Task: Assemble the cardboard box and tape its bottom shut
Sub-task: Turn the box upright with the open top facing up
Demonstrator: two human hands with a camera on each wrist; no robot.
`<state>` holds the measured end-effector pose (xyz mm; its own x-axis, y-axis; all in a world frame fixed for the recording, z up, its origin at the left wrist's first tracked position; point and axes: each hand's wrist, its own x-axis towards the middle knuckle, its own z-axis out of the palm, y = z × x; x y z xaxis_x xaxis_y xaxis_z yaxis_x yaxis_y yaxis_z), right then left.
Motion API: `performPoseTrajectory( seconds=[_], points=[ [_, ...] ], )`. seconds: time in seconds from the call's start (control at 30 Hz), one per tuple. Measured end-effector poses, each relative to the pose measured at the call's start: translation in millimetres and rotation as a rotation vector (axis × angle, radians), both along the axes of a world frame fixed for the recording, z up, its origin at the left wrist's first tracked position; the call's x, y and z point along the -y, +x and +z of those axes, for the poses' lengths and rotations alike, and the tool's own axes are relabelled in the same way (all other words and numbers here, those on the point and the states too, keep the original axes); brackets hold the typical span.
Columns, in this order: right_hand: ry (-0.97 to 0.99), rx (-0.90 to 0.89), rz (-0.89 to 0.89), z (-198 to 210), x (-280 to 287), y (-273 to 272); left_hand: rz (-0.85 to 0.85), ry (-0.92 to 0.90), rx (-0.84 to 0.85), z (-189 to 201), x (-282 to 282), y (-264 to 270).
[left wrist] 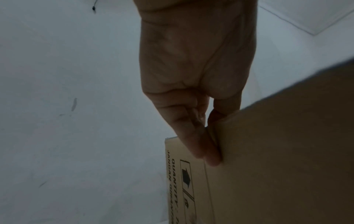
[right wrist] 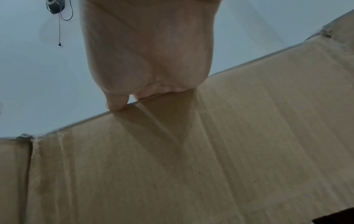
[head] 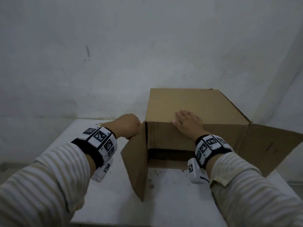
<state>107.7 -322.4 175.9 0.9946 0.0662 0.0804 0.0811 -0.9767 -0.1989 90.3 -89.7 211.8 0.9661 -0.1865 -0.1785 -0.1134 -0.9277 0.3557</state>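
A brown cardboard box (head: 188, 102) lies on its side on a white table (head: 106, 194), its open end towards me. My right hand (head: 188, 123) lies flat on the box's upper face at the front edge, fingers straight. In the right wrist view only the palm (right wrist: 149, 60) shows above the down-folded flap (right wrist: 191, 166). My left hand (head: 129, 126) is at the box's upper left corner and pinches the top edge of the left flap (head: 136, 161). The left wrist view shows the fingers (left wrist: 199, 144) on the flap (left wrist: 287, 151) beside the printed side (left wrist: 184, 181). The right flap (head: 270, 145) hangs out.
A pale wall stands close behind the table. Dark crumbs (head: 152, 181) dot the tabletop in front of the box. The table's front edge runs near my forearms, with bare surface left of the box. A small fixture with a cord (right wrist: 55, 9) hangs overhead.
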Motion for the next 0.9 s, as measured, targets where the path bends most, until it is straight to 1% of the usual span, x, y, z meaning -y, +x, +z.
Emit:
performPoseTrajectory(
  seconds=[0.07, 0.13, 0.27, 0.33, 0.4, 0.53, 0.6, 0.7, 0.8, 0.87, 0.9],
  points=[
    [-0.001, 0.0, 0.002, 0.3, 2.4, -0.3, -0.044, 0.144, 0.088, 4.5, -0.9, 0.2],
    [-0.011, 0.009, 0.006, -0.8, 5.4, 0.2, -0.078, 0.218, 0.15, 6.4, -1.0, 1.3],
    [-0.019, 0.003, 0.004, -2.8, 12.0, 1.3, -0.13, 0.295, 0.235, 4.6, -1.9, 4.4],
    [-0.027, 0.009, 0.0, -2.3, 14.2, 0.5, -0.125, 0.281, 0.284, 2.0, -3.6, 7.7],
    [-0.034, 0.015, 0.001, -2.4, 16.3, -0.1, -0.089, 0.208, 0.333, -3.5, -3.8, 12.6],
    [-0.038, 0.013, 0.009, -4.4, 20.4, -3.0, 0.1, 0.024, 0.513, -24.8, 0.7, 21.0],
    [-0.039, 0.012, 0.011, -4.8, 22.9, -4.5, 0.146, -0.117, 0.55, -36.5, 6.6, 24.3],
    [-0.036, 0.006, 0.018, -4.3, 25.3, -6.7, 0.204, -0.399, 0.467, -44.0, 19.2, 27.5],
    [-0.029, 0.027, 0.025, -5.1, 23.9, -8.0, 0.326, -0.608, 0.346, -42.4, 35.5, 27.9],
    [-0.026, 0.039, 0.028, -5.6, 21.9, -7.7, 0.401, -0.735, 0.309, -43.2, 48.3, 27.1],
    [-0.023, 0.041, 0.027, -5.6, 21.4, -7.2, 0.41, -0.771, 0.297, -43.5, 55.4, 25.8]
  ],
)
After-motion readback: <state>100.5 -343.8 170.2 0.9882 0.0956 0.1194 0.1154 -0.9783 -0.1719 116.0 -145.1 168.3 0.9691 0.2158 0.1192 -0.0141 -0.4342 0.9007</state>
